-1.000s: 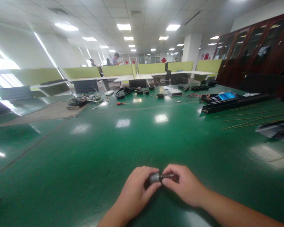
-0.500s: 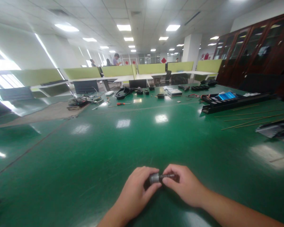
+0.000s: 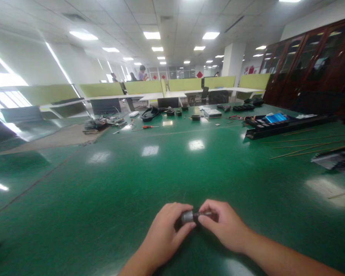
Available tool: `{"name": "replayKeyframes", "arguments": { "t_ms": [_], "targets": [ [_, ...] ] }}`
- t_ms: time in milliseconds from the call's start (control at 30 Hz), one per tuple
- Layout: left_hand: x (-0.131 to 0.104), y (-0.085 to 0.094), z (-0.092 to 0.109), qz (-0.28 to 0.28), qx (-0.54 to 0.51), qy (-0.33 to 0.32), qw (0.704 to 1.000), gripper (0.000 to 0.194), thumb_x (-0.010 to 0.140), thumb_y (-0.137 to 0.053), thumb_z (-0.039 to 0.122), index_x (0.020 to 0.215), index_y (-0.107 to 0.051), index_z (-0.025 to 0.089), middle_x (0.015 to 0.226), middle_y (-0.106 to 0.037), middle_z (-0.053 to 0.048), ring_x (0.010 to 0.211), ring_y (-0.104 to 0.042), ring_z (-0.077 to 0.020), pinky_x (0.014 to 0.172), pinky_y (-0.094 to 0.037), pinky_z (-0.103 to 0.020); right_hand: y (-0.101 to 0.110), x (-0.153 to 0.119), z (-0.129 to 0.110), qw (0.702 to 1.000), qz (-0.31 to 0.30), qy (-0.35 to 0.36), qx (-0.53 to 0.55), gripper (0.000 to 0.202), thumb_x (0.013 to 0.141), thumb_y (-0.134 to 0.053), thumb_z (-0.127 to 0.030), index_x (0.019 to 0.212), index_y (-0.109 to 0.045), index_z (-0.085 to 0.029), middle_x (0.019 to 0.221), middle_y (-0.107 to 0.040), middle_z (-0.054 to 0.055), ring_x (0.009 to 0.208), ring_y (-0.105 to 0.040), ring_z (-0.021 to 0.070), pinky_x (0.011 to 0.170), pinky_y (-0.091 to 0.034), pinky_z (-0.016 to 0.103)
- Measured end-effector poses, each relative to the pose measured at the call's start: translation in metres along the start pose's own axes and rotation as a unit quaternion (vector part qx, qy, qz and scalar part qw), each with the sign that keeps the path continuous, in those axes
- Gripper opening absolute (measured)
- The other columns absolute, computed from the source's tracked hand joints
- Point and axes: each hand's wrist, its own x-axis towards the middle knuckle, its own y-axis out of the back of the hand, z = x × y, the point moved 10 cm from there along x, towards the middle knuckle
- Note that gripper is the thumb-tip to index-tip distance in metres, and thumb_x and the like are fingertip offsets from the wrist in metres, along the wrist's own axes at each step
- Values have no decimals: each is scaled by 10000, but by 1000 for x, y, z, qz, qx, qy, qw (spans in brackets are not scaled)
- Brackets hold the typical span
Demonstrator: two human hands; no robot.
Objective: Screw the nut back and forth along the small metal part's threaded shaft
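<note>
Near the front of the green table (image 3: 172,172), a small grey metal cylinder (image 3: 187,217) lies sideways between my hands. My left hand (image 3: 168,226) grips its body, thumb on the near side and fingers on the far side. From its right end extends a thinner dark shaft (image 3: 196,216) with a narrow tip. My right hand (image 3: 222,222) pinches this shaft between thumb and fingers. Part of the cylinder is hidden inside my left hand, and I cannot tell its exact kind.
An orange-handled screwdriver (image 3: 147,127) lies farther back, near several small black boxes. Electronic parts (image 3: 103,124) are heaped at the left. Towards the right are a long black channel (image 3: 270,128) and several thin rods (image 3: 307,148). People stand beyond the partitions.
Both hands keep their grip, and the cylinder and shaft hold almost the same pose. The camera view has shifted slightly.
</note>
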Motion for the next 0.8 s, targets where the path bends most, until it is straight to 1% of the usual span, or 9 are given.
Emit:
{"name": "replayKeyframes", "arguments": {
  "t_ms": [133, 367, 567, 800],
  "targets": [
    [0, 2, 1, 6, -2, -4, 1000, 269, 908, -660, 287, 1172, -613, 290, 1068, -673, -25, 993, -612, -226, 888, -486, -369, -1, 0, 4, 1000, -3, -8, 23, 81, 850, -629, -233, 824, -646, -158, 717, -636, -5, 662, -555, 139, 611, -396, 232],
    [0, 3, 0, 12, -5, -8, 1000, 274, 905, -665, 300, 1174, -612, 290, 1067, -676, -27, 992, -613, -231, 885, -487, -376, -3, 0, 7, 999, -7, -14, 39, 76, 855, -616, -232, 831, -633, -162, 675, -591, -20, 630, -516, 132, 594, -384, 236],
    [-1, 3, 0, 15, -8, -4, 1000, 278, 905, -667, 300, 1177, -612, 291, 1073, -674, -27, 1000, -612, -232, 893, -488, -378, -2, 0, 7, 999, -2, -12, 32, 94, 817, -676, -252, 821, -641, -165, 719, -627, -4, 655, -539, 141, 609, -394, 242],
    [-1, 4, 1, 13, -2, -6, 1000, 264, 911, -659, 317, 1170, -618, 285, 1085, -678, -31, 1009, -613, -233, 896, -491, -380, -2, 0, 11, 999, 5, -20, 49, 87, 822, -668, -243, 812, -631, -165, 709, -629, -2, 665, -550, 148, 621, -402, 247]
  ]
}}
